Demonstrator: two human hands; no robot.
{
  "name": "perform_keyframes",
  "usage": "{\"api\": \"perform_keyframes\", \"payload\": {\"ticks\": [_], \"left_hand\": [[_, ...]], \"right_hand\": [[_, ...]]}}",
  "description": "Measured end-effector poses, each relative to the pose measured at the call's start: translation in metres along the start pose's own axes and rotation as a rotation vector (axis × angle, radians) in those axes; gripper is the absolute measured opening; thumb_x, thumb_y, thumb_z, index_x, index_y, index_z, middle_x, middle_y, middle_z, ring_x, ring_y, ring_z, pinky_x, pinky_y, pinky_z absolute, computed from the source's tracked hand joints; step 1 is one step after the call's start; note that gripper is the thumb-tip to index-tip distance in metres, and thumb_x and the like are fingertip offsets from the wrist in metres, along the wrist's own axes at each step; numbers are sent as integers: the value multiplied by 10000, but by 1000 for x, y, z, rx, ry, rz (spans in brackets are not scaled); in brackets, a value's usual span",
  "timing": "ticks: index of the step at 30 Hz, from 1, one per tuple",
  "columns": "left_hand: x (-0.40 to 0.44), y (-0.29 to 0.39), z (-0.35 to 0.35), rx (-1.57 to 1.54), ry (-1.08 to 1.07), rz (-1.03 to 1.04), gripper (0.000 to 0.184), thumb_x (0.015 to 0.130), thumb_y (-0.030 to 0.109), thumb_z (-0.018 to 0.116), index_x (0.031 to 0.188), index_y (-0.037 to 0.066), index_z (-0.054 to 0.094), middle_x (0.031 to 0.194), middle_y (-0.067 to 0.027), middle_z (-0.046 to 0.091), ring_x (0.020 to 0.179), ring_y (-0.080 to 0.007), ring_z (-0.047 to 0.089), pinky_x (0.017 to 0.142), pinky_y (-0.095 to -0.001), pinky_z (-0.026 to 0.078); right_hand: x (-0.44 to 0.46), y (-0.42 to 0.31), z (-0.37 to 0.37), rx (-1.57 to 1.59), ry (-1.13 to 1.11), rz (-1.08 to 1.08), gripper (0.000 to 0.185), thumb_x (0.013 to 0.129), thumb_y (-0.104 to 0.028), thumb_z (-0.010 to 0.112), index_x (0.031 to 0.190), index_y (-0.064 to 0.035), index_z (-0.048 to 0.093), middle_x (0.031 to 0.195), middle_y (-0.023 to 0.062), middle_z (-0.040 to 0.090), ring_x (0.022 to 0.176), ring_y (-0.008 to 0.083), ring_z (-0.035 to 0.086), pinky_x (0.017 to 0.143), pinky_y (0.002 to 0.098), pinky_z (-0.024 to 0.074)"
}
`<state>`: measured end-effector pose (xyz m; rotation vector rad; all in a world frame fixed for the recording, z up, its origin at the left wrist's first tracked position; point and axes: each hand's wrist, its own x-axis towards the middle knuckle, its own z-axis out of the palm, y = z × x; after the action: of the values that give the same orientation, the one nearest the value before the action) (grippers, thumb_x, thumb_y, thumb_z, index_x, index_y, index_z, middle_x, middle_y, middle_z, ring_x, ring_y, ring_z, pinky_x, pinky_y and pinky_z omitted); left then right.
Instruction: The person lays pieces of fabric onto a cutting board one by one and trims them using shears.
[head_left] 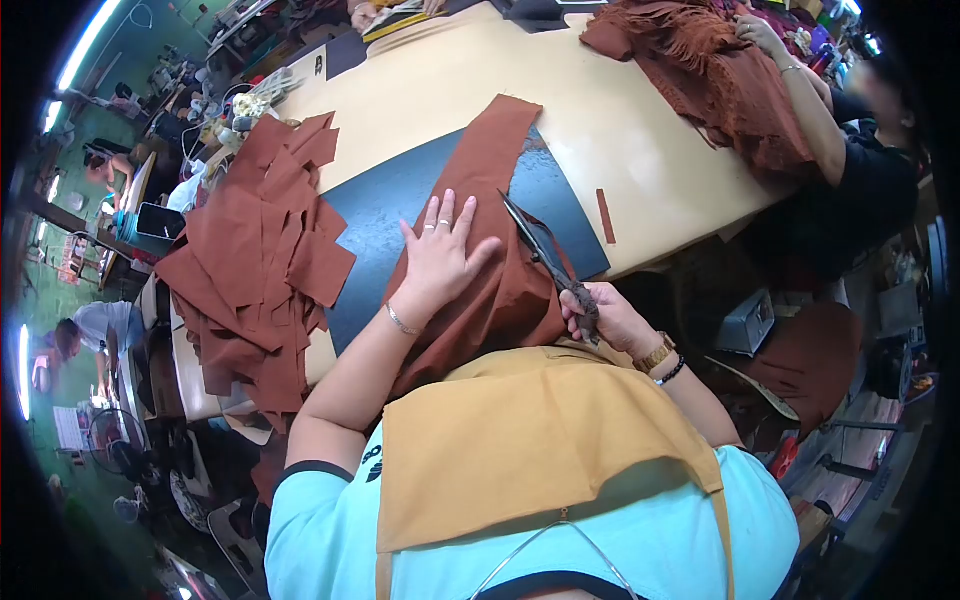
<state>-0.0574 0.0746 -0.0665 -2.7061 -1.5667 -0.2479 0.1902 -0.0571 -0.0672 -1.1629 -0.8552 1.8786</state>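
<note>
Rust-brown fabric (480, 160) lies over a dark cutting mat (375, 215) and hangs off the table's near edge toward my apron. My left hand (445, 255) rests flat on this cloth with its fingers spread. In my right hand (612, 318) is a pair of scissors (545, 250), its handles wrapped in dark cloth. The blades point away from me along the fabric's right edge; whether they are parted I cannot tell. To the left is a heap of cut rust-brown pieces (262, 235).
A co-worker's hand (762, 38) rests on a rust-brown cloth pile (700, 75) at the right. Another person's hands (365, 14) show at the far edge of the cream table (400, 110). A narrow fabric strip (606, 216) lies right of the mat.
</note>
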Motion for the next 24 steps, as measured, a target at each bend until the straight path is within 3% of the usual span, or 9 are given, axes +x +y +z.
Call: {"api": "perform_keyframes", "payload": {"ticks": [3, 4, 7, 8, 12, 15, 24], "left_hand": [[25, -8, -25, -11, -125, 2, 457, 958, 439, 485, 1296, 144, 571, 1458, -134, 418, 1345, -318, 396, 1028, -746, 164], [38, -9, -41, 35, -211, 25, 436, 922, 450, 547, 1212, 133, 627, 1438, -114, 444, 1345, -290, 393, 1044, -714, 193], [67, -41, -36, -30, -25, 444, 514, 877, 488, 602, 1252, 138, 594, 1455, -115, 420, 1378, -298, 344, 1074, -678, 201], [73, -46, -33, -49, -86, 486, 705, 843, 593, 588, 1379, 148, 480, 1513, -136, 335, 1421, -330, 259, 1097, -652, 194], [72, -54, -5, -12, -169, 423, 896, 841, 721, 462, 1520, 176, 247, 1579, -166, 182, 1450, -384, 162, 1098, -664, 166], [60, -44, -2, -27, -98, 425, 884, 842, 717, 471, 1499, 152, 295, 1555, -184, 235, 1435, -389, 205, 1095, -654, 199], [36, -33, 0, -77, -74, 226, 895, 825, 730, 479, 1498, 167, 308, 1564, -176, 218, 1443, -383, 193, 1074, -701, 166]], "right_hand": [[-1, 1, 3, 22, 19, -16, 292, 925, -361, 645, 835, -85, 614, 733, -22, 601, 621, 60, 583, 578, 217, 502], [-2, 0, 2, 15, 14, -7, 292, 925, -360, 645, 834, -85, 614, 732, -21, 600, 620, 60, 582, 576, 218, 501], [-4, -6, 3, -19, -2, 4, 293, 924, -359, 645, 833, -83, 617, 730, -21, 600, 618, 62, 581, 571, 220, 497], [-5, -8, 4, -28, -3, 5, 294, 924, -360, 645, 834, -82, 618, 729, -20, 600, 618, 63, 581, 569, 221, 496], [-3, -11, 1, -37, -6, 27, 293, 925, -360, 643, 841, -81, 622, 737, -18, 602, 627, 66, 582, 573, 223, 498], [0, -6, 3, -24, 4, 13, 296, 921, -364, 648, 843, -79, 623, 751, -11, 607, 640, 70, 588, 582, 228, 505], [-6, 0, 8, -27, 58, -19, 331, 914, -384, 653, 814, -71, 615, 723, -9, 600, 625, 71, 585, 575, 233, 505]]}}
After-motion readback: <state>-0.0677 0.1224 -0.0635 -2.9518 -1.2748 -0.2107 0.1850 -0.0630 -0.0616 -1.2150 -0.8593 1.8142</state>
